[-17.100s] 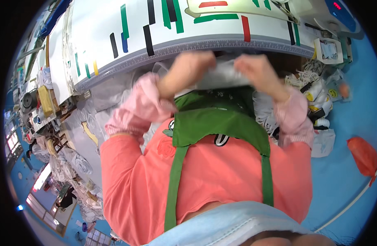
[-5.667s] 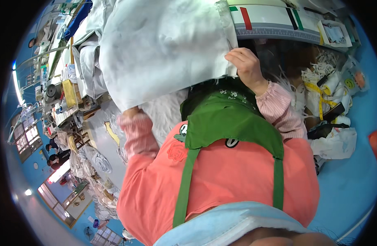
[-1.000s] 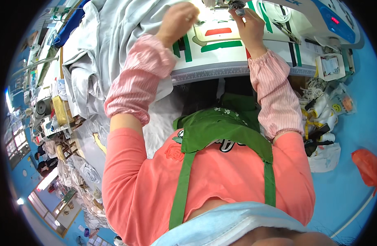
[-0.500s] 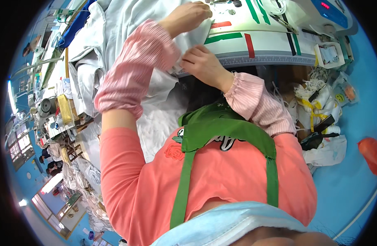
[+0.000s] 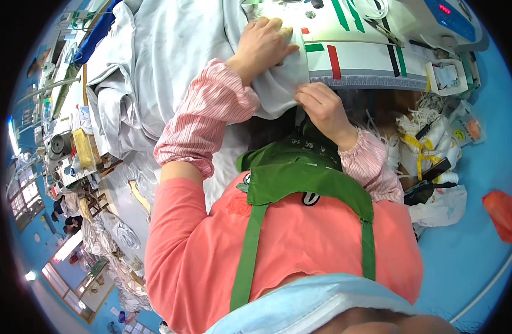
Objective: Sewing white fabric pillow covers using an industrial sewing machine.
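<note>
A large light grey cloth [image 5: 180,61] drapes over the left part of the sewing table and hangs past its front edge. My left hand [image 5: 264,47] lies on top of it near its right edge, fingers bent and gripping a fold. My right hand [image 5: 325,111] is lower and to the right, at the table's front edge. Its thumb and fingers pinch the cloth's lower right corner. The cloth covers part of the white tabletop [image 5: 353,53] with its coloured tape strips.
A grey ruler strip [image 5: 378,82] runs along the table's front edge. Tweezers [image 5: 385,32] and a small white box [image 5: 447,77] lie to the right, below the blue machine panel [image 5: 448,16]. Thread cones [image 5: 434,133] and a yellow tape measure hang beneath. A red bag [image 5: 500,214] is far right.
The cloth's edge has been drawn right and toward me, covering more tape strips. My left hand has come down and nearer; my right hand has moved right and slightly lower.
</note>
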### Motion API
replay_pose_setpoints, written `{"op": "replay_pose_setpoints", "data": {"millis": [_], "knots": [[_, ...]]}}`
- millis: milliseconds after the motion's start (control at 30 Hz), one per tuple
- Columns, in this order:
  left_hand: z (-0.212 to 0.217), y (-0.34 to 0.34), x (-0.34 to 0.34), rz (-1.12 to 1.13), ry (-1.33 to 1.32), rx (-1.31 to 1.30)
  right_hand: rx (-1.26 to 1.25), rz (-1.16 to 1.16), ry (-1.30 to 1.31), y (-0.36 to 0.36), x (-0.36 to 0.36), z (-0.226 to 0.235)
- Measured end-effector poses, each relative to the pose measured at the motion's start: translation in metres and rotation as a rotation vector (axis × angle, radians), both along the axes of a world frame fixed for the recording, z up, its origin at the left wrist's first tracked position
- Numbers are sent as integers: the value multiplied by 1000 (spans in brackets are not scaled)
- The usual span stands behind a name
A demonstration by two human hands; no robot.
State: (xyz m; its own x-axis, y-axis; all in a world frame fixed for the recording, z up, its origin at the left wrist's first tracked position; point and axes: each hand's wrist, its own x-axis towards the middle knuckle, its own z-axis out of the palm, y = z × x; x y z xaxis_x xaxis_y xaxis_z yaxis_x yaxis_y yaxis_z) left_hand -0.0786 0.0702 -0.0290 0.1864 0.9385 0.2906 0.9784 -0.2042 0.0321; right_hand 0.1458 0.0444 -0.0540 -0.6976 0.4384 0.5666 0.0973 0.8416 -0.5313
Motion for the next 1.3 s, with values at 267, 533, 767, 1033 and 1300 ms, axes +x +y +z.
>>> {"op": "replay_pose_setpoints", "data": {"millis": [267,533,767,1033,1300], "knots": [[-11,2,-6,-6,-7,10,124,-8,-3,60,0,11],[-8,2,-7,9,30,-4,318,-739,-394,228,-49,11],[-9,0,-9,45,33,-77,358,-778,-208,258,-47,-3],[9,8,1,39,25,-200,236,-654,-476,238,3,18],[26,27,58,-284,-349,412,-163,4,-181,135,26,46]]}}
